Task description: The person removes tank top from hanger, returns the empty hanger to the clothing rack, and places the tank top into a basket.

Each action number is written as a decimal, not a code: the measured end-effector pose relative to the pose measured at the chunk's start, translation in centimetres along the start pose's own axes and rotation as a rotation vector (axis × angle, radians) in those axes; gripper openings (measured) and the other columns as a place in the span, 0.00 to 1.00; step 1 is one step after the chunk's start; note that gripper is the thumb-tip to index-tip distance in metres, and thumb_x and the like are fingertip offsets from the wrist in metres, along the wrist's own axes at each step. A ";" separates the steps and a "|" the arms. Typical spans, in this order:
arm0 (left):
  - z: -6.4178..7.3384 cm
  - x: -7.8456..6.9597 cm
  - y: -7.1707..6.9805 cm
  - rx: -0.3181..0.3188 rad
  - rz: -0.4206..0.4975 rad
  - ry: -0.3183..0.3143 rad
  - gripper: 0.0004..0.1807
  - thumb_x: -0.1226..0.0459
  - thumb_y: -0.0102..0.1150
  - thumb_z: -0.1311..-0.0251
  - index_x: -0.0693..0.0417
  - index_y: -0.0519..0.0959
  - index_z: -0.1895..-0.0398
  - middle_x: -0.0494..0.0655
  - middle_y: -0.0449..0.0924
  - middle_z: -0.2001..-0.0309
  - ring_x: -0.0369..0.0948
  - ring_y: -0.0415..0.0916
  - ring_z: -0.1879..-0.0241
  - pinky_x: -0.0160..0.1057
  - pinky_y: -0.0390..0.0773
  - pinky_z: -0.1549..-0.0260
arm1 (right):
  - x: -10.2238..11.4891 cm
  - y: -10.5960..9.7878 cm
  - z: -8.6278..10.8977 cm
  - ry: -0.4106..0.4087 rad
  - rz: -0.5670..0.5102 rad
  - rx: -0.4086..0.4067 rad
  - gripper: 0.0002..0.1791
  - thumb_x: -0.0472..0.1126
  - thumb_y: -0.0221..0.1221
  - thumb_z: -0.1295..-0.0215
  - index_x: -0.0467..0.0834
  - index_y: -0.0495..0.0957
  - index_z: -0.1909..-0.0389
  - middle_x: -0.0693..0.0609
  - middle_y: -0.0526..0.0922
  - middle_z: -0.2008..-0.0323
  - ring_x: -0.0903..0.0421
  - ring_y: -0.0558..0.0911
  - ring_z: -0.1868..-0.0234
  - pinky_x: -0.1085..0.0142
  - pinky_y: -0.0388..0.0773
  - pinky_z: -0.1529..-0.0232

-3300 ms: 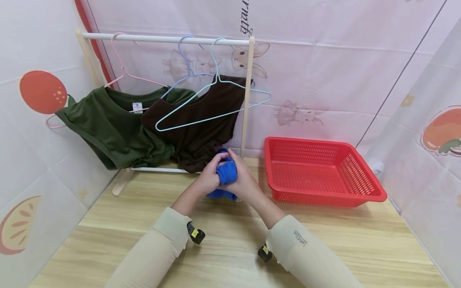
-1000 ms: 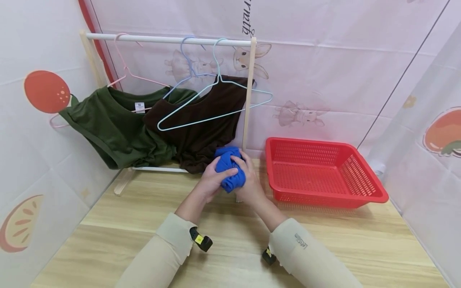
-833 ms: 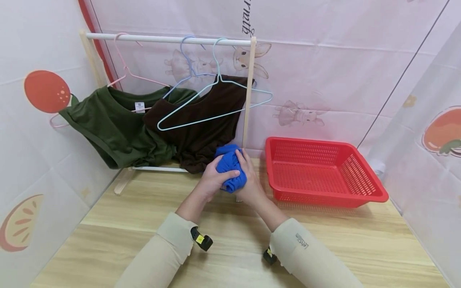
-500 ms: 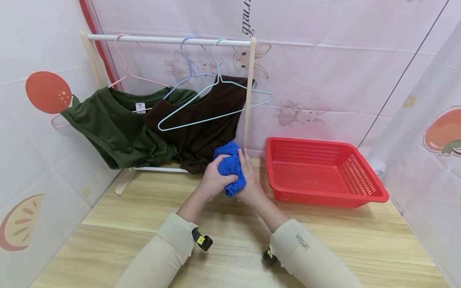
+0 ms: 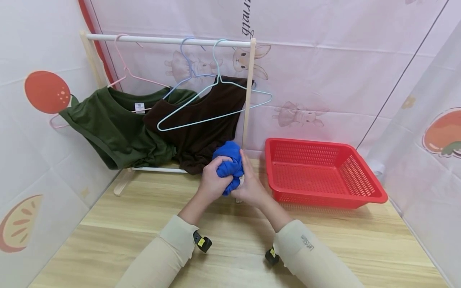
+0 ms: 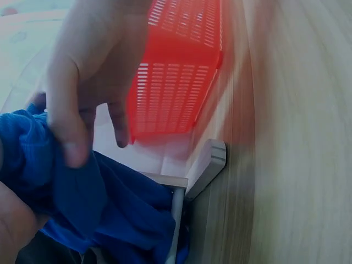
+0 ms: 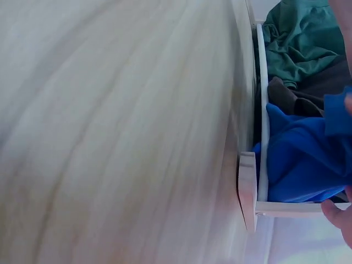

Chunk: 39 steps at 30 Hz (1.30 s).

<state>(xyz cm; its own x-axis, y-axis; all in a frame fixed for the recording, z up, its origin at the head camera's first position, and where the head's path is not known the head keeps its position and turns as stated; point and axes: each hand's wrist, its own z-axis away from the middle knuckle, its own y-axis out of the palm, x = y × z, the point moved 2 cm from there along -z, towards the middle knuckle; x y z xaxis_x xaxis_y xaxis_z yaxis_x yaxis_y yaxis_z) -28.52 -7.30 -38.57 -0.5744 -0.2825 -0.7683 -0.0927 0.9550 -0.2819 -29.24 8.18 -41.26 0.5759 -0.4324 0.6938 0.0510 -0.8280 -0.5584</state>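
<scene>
- Head view, far left: a red fruit print (image 5: 47, 92) on the wall covering, above an orange slice print (image 5: 21, 224).
- Next, a green shirt (image 5: 115, 128) hangs from a pink hanger (image 5: 126, 69), a white label (image 5: 139, 107) showing at its neck.
- Then a blue hanger (image 5: 193, 74) with a brown shirt (image 5: 201, 114) on it, overlapping the green one.
- In front of the brown shirt hangs a bare mint hanger (image 5: 218, 77); all three hook over the white rail (image 5: 155, 39) of the rack.
- My left hand (image 5: 212, 182) comes in low, fingers and thumb curled round a bunched blue cloth (image 5: 235, 166); I am gripping it firmly.
- The blue cloth sits between my two hands, above the wooden table (image 5: 230, 260), near the bottom of the brown shirt. Both wrist views show its loose part in folds beside the rack's lower bar; whether they touch, I cannot tell.
- My right hand (image 5: 252, 188) is against the cloth's right side, one finger running straight up along it. My left wrist view blurs there, so I cannot tell whether I pinch the cloth.
- Behind that hand stands the rack's right post (image 5: 249, 92).
- Furthest right, a red basket (image 5: 309, 174) rests on the table, just beside my right hand.
</scene>
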 end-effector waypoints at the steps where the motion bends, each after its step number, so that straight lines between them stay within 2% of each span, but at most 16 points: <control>1: 0.0 0.0 -0.1 -0.002 0.005 0.022 0.18 0.78 0.66 0.57 0.56 0.81 0.60 0.51 0.84 0.57 0.47 0.78 0.55 0.48 0.76 0.49 | 0.0 0.0 0.0 0.009 -0.005 0.005 0.70 0.43 0.75 0.53 0.59 0.31 0.21 0.52 0.38 0.21 0.46 0.50 0.22 0.44 0.59 0.30; 3: 0.0 -0.1 -0.1 0.004 0.012 0.070 0.17 0.80 0.66 0.56 0.57 0.81 0.61 0.51 0.84 0.58 0.46 0.78 0.55 0.47 0.76 0.49 | -0.1 -0.1 0.2 0.028 0.000 0.001 0.70 0.45 0.76 0.53 0.60 0.31 0.22 0.54 0.34 0.20 0.46 0.48 0.22 0.43 0.59 0.31; 6: 0.0 -0.2 -0.1 0.023 0.007 0.137 0.15 0.81 0.66 0.55 0.60 0.82 0.63 0.53 0.83 0.59 0.48 0.78 0.56 0.46 0.76 0.50 | -0.3 -0.2 0.3 0.005 0.020 -0.033 0.72 0.47 0.77 0.55 0.57 0.32 0.21 0.54 0.31 0.20 0.45 0.45 0.21 0.42 0.59 0.31; 8: 0.2 -1.4 -0.4 0.041 -0.004 0.173 0.13 0.82 0.65 0.55 0.62 0.82 0.65 0.55 0.83 0.60 0.49 0.77 0.57 0.44 0.75 0.50 | -0.3 -0.4 0.4 -0.031 0.047 -0.058 0.72 0.48 0.78 0.57 0.55 0.33 0.21 0.54 0.30 0.20 0.45 0.45 0.21 0.42 0.60 0.31; 13: 0.6 -4.5 -1.0 0.088 -0.014 0.177 0.08 0.82 0.62 0.53 0.66 0.81 0.69 0.59 0.81 0.63 0.52 0.76 0.57 0.45 0.75 0.50 | -0.1 -1.0 0.0 -0.139 0.117 -0.086 0.72 0.48 0.79 0.60 0.52 0.38 0.21 0.47 0.32 0.20 0.44 0.46 0.21 0.43 0.62 0.32; 16: 0.6 -4.8 -1.0 0.105 0.006 0.181 0.07 0.82 0.61 0.52 0.66 0.81 0.72 0.58 0.81 0.64 0.50 0.75 0.58 0.41 0.74 0.50 | -0.1 -1.2 -0.4 -0.187 0.108 -0.076 0.69 0.47 0.79 0.61 0.52 0.43 0.21 0.47 0.33 0.20 0.45 0.45 0.21 0.42 0.60 0.31; 18: 0.6 -5.0 -1.1 0.118 0.041 0.195 0.08 0.83 0.60 0.52 0.66 0.80 0.73 0.58 0.81 0.66 0.49 0.75 0.59 0.37 0.74 0.51 | -0.1 -1.3 -0.8 -0.227 0.072 -0.069 0.64 0.46 0.79 0.61 0.52 0.50 0.23 0.49 0.42 0.21 0.47 0.43 0.21 0.42 0.56 0.29; 21: 0.5 -5.4 -1.2 0.146 0.115 0.211 0.08 0.84 0.58 0.53 0.67 0.79 0.76 0.59 0.81 0.67 0.48 0.75 0.59 0.34 0.73 0.50 | -0.1 -1.2 -1.2 -0.265 -0.020 -0.056 0.51 0.43 0.78 0.60 0.49 0.65 0.31 0.48 0.64 0.28 0.49 0.42 0.21 0.44 0.49 0.26; 24: 0.4 -5.6 -1.2 0.169 0.174 0.198 0.08 0.85 0.58 0.53 0.68 0.79 0.76 0.62 0.81 0.66 0.48 0.76 0.56 0.35 0.72 0.46 | 0.0 -1.2 -1.1 -0.212 -0.117 -0.041 0.43 0.38 0.77 0.59 0.46 0.71 0.37 0.47 0.66 0.29 0.50 0.41 0.21 0.45 0.46 0.25; 28: 0.3 -4.6 -0.8 0.147 0.197 0.153 0.09 0.86 0.58 0.56 0.69 0.79 0.75 0.65 0.81 0.62 0.48 0.76 0.52 0.36 0.71 0.42 | 0.3 -1.2 -0.7 -0.080 -0.163 -0.006 0.54 0.37 0.76 0.56 0.43 0.58 0.26 0.48 0.48 0.21 0.48 0.45 0.21 0.47 0.52 0.26; 31: 0.2 -3.4 -0.3 0.105 0.225 0.122 0.11 0.87 0.58 0.60 0.71 0.79 0.73 0.67 0.81 0.60 0.49 0.75 0.49 0.36 0.70 0.40 | 0.8 -1.1 -0.7 -0.036 -0.172 0.018 0.54 0.38 0.75 0.54 0.40 0.57 0.26 0.46 0.64 0.28 0.47 0.62 0.27 0.51 0.61 0.29; 34: 0.1 -3.1 0.0 0.070 0.242 0.119 0.13 0.86 0.59 0.62 0.69 0.80 0.71 0.65 0.80 0.56 0.49 0.73 0.47 0.38 0.68 0.39 | 1.3 -1.2 -0.8 -0.004 -0.198 0.002 0.42 0.37 0.74 0.53 0.40 0.67 0.35 0.45 0.77 0.41 0.49 0.75 0.40 0.53 0.71 0.37; 36: 0.0 -3.2 0.1 0.064 0.247 0.130 0.13 0.83 0.60 0.61 0.67 0.81 0.69 0.62 0.79 0.53 0.49 0.71 0.45 0.41 0.66 0.38 | 1.5 -1.4 -0.7 0.030 -0.226 -0.024 0.36 0.37 0.72 0.51 0.41 0.69 0.39 0.46 0.79 0.45 0.51 0.77 0.46 0.53 0.74 0.41; 39: -0.1 -3.4 0.4 0.081 0.256 0.145 0.09 0.76 0.61 0.55 0.64 0.81 0.67 0.58 0.76 0.45 0.49 0.67 0.39 0.46 0.62 0.37 | 1.6 -1.5 -0.7 0.073 -0.235 -0.079 0.33 0.35 0.70 0.48 0.41 0.70 0.40 0.46 0.79 0.47 0.52 0.78 0.48 0.54 0.76 0.43</control>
<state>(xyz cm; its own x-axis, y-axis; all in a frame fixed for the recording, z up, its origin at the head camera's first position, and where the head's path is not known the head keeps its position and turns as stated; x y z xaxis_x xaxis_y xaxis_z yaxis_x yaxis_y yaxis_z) -26.64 -5.92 -35.99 -0.6815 -0.0124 -0.7317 0.1315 0.9815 -0.1390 -28.95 8.47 -39.05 0.4948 -0.2472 0.8331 0.1112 -0.9328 -0.3428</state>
